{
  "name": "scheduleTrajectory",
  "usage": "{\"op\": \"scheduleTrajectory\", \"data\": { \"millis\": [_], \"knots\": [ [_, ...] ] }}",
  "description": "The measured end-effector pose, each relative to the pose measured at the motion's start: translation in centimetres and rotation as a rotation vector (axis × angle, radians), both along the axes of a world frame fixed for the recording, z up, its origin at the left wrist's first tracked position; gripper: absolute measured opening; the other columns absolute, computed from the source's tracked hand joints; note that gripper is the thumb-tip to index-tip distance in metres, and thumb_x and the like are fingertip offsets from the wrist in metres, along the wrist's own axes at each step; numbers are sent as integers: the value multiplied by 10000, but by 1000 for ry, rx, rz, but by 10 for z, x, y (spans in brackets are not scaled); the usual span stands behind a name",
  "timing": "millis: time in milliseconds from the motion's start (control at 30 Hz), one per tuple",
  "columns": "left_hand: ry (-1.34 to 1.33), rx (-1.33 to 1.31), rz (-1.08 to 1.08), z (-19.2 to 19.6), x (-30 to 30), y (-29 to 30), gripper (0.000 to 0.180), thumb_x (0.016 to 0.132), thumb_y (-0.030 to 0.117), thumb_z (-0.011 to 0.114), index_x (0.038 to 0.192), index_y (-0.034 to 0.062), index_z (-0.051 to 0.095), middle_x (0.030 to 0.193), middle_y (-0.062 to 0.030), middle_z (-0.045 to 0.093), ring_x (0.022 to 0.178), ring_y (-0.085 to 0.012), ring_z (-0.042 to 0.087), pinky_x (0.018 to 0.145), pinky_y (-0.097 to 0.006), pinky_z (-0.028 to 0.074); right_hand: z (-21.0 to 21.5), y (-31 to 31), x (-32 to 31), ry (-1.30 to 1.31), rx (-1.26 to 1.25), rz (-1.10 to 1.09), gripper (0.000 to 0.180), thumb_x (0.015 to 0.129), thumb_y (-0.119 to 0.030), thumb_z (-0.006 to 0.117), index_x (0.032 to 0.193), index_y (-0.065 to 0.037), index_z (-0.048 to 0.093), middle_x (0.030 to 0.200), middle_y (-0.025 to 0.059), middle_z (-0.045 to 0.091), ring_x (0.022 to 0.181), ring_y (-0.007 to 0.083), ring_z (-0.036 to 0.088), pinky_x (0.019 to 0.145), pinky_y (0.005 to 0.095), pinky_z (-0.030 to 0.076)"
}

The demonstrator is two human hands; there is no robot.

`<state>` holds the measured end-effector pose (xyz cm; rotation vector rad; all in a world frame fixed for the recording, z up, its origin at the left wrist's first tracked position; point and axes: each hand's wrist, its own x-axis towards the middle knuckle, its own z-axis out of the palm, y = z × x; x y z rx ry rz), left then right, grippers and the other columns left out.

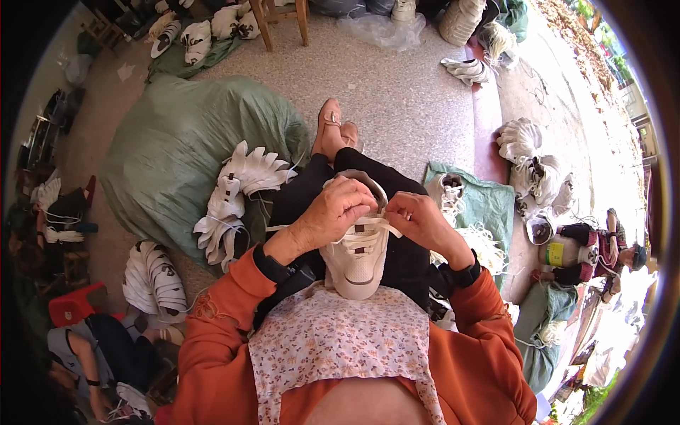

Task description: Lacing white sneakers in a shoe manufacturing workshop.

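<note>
Item: white sneaker [358,258], toe toward us, resting on our lap. Left hand [331,212] fingers curled over its tongue; right hand [420,221] fingers pinching a white lace [379,224]. Adjacent: bundled white shoes [237,191] against a green sack [170,142].

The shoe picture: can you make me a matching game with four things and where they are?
Things:
1. white shoe
2. big green sack
3. red stool
4. wooden chair legs

Places:
A. top of the picture
B. on the person's lap, under the left hand and right hand
C. lower left
D. on the floor, left of the legs

Pairs: 1-B, 2-D, 3-C, 4-A
</note>
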<state>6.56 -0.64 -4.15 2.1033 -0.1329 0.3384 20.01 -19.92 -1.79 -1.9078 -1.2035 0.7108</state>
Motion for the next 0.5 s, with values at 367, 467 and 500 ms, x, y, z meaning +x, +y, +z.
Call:
{"op": "scheduleTrajectory", "data": {
  "millis": [367, 467, 500],
  "knots": [
    [22, 68, 47, -3, 3, -6, 129, 849, 115, 704, 973, 80, 709, 1028, -36, 627, 1026, -255, 545, 951, -380, 435, 0, -12, 13, 1009, -1, -249, 187, 869, -159, 538, 747, -25, 581, 660, 47, 555, 581, 119, 541, 525, 261, 431],
    [31, 67, 27, -5, 3, -2, 140, 860, 99, 694, 998, 72, 698, 1059, -43, 618, 1060, -259, 539, 955, -374, 433, 8, -13, 14, 650, 44, -334, 103, 866, -90, 548, 868, -25, 627, 790, 37, 569, 665, 97, 535, 612, 231, 434],
    [28, 67, 7, -5, 2, 0, 147, 873, 79, 681, 1018, 61, 692, 1079, -52, 613, 1083, -261, 537, 950, -366, 436, 11, -13, 14, 617, 76, -258, 127, 856, -41, 551, 944, -24, 641, 866, 28, 565, 698, 89, 524, 650, 220, 424]
  ]
}}
